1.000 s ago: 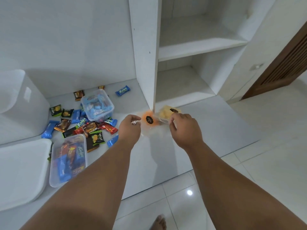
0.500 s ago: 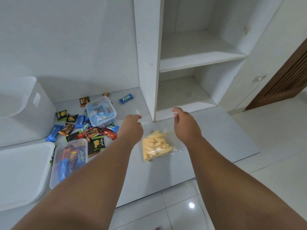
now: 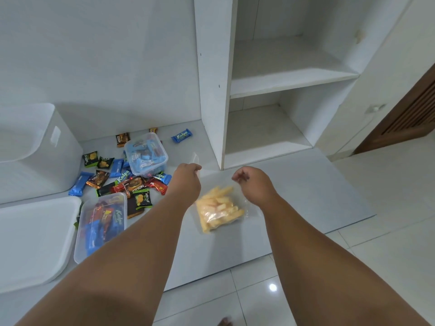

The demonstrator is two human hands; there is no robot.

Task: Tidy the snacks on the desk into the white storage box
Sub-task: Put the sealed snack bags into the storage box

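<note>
Desk (image 3: 306,184): white, low, running from the far left to centre right; most snacks lie on it.

Storage box (image 3: 35,151): white, far left, against the wall. Its inside is mostly out of view; nothing shows in the visible part. Judged not yet loaded.

Lid (image 3: 30,238): white, near left, lying flat just in front of the box.

Tubs: two clear lidded ones, both packed with wrappers. Near tub (image 3: 101,222) sits beside the lid; far tub (image 3: 146,154) sits among the loose pile. Both remain on the desk.

Bag (image 3: 219,208): clear, holding yellow sticks, centre, hanging between the hands above the desk. Judged the item now in hand.

Left hand (image 3: 188,177): pinched closed on the bag's top left corner.

Right hand (image 3: 251,182): fingers curled at the bag's top right edge; a firm hold cannot be told.

Loose packets (image 3: 131,184): blue, black, red and brown, scattered between box and tubs; one blue packet (image 3: 181,135) lies apart, far right of the pile.

Progress: early; nearly everything is left to move.
</note>
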